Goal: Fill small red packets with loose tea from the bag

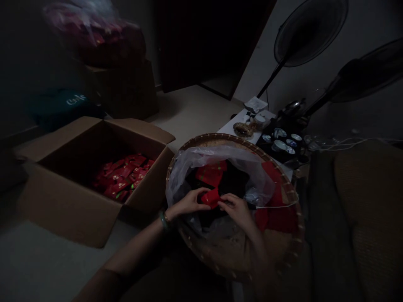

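The room is dim. My left hand (188,204) and my right hand (236,209) both pinch one small red packet (210,198) between them, over a round woven basket (285,247). A clear plastic bag (195,165) lies open in the basket, with more red packets (211,174) and something dark inside it. Other red packets (277,216) lie on the basket's right side. A green bangle sits on my left wrist.
An open cardboard box (63,201) on the floor to the left holds several red packets (122,176). A low white table (239,121) behind the basket carries teacups on a dark tray (281,144). Two standing fans (310,31) stand at the right. Stacked boxes and bags sit at the back left.
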Demonstrator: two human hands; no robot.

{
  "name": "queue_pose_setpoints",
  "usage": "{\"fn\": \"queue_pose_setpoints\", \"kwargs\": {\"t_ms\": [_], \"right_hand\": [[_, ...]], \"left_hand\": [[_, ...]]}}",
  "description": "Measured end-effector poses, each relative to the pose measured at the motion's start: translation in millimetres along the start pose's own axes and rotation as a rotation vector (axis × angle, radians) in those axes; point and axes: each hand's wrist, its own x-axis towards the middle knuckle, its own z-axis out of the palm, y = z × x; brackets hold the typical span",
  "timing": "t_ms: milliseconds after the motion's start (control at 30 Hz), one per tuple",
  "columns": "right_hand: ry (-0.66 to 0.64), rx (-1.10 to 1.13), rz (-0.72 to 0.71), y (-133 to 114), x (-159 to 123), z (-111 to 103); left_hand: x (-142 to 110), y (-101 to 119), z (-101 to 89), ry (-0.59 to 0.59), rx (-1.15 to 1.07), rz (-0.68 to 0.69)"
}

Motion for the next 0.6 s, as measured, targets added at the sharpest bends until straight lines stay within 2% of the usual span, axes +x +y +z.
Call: {"fn": "queue_pose_setpoints", "kwargs": {"t_ms": [100, 167, 400, 600], "right_hand": [[-0.051, 0.028, 0.040, -3, -1, -10], [-0.070, -0.004, 0.030, -7, -1, -14], [-0.160, -0.342, -0.107, -25, -2, -10], [0.022, -0.318, -0.131, -22, 1, -14]], "left_hand": [[1, -1, 1.1, -0.073, -0.094, -0.081], [1, -3, 2.5, -0.074, -0.100, -0.094], [-3, 4, 8.2, -0.025, 0.021, -0.102], [-8, 3, 5.5, -0.069, 0.084, -0.084]]}}
